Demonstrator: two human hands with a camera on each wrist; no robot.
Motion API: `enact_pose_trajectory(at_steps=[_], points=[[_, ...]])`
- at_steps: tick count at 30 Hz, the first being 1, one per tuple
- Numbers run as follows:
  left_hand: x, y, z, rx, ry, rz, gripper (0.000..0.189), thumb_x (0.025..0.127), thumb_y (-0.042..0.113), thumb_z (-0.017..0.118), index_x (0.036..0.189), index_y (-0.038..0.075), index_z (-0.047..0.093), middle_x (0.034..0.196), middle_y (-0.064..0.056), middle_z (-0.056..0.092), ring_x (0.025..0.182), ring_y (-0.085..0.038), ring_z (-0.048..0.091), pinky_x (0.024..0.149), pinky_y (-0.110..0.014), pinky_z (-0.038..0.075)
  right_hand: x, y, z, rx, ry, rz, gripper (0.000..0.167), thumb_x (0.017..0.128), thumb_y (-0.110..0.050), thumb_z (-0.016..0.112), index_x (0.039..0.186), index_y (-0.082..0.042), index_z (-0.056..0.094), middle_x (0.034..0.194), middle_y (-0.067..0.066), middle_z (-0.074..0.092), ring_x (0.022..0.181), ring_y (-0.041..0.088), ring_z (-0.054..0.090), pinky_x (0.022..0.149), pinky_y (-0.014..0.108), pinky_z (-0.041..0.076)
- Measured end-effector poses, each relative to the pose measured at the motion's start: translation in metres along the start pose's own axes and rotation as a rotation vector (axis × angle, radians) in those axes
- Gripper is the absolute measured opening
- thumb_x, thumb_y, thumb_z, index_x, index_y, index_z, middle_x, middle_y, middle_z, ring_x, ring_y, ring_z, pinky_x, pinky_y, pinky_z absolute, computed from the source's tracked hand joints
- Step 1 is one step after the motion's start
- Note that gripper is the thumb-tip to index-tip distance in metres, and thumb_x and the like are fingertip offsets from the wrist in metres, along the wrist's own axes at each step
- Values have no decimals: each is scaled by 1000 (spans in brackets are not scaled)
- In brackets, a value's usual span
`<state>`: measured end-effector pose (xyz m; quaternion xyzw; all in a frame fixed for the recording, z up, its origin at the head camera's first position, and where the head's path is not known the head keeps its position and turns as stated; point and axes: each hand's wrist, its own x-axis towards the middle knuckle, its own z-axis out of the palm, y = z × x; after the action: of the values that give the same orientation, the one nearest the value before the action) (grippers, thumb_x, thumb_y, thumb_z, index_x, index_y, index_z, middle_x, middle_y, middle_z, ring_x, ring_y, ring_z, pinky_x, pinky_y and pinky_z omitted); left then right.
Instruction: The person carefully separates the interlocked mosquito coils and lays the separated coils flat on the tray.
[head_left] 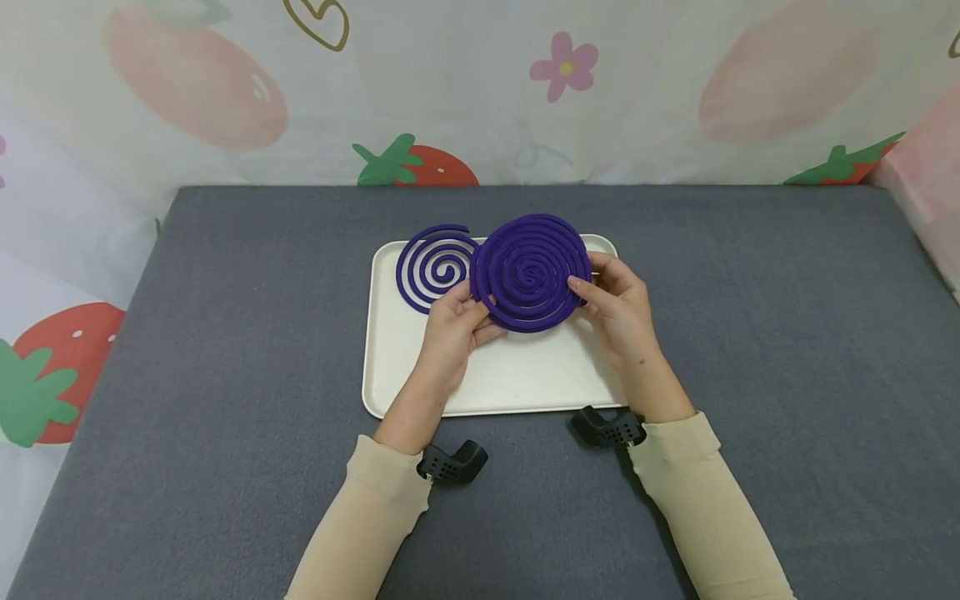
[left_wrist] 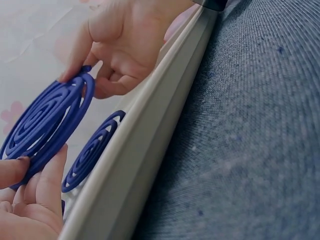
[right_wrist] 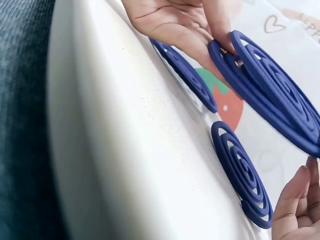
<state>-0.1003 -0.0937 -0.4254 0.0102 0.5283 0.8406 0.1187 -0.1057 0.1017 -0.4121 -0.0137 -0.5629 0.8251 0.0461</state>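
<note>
Both hands hold up a round, tightly wound purple-blue mosquito coil [head_left: 530, 275], which looks like two spirals nested together. My left hand [head_left: 447, 333] pinches its lower left edge between thumb and fingers. On the right edge, my right hand [head_left: 621, 312] pinches it, thumb on top. The disc is tilted and raised above a white tray [head_left: 420, 383]. A single, looser mosquito coil [head_left: 413, 282] lies at the tray's left, partly covered by the left fingers. Another mosquito coil [right_wrist: 242, 175] rests on the tray in the right wrist view; the held disc hides it from the head view.
Grey cloth [head_left: 247, 358] covers the table under the tray. A pale curtain [head_left: 465, 92] printed with strawberries and flowers hangs behind the table's far edge. Black wrist devices [head_left: 452, 463] sit on both forearms, close to the tray's front rim.
</note>
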Motion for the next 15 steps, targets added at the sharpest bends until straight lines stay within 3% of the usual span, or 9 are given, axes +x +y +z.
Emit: enact_pose_trajectory(at_steps=[8, 15], points=[[0, 0, -2, -19, -1, -6, 38, 96, -4, 45, 134, -7, 45, 117, -26, 60, 87, -14, 68, 80, -34, 55, -1, -3, 0, 17, -50, -28, 35, 89, 13, 51, 95, -16, 69, 89, 2, 62, 74, 12, 58, 59, 22, 52], [1, 0, -1, -7, -5, -11, 36, 95, -2, 49, 130, -9, 47, 109, -24, 64, 83, -14, 68, 78, -33, 56, -1, -4, 2, 23, 52, -31, 35, 90, 11, 53, 90, -18, 72, 83, 1, 61, 69, 10, 56, 55, 20, 49]])
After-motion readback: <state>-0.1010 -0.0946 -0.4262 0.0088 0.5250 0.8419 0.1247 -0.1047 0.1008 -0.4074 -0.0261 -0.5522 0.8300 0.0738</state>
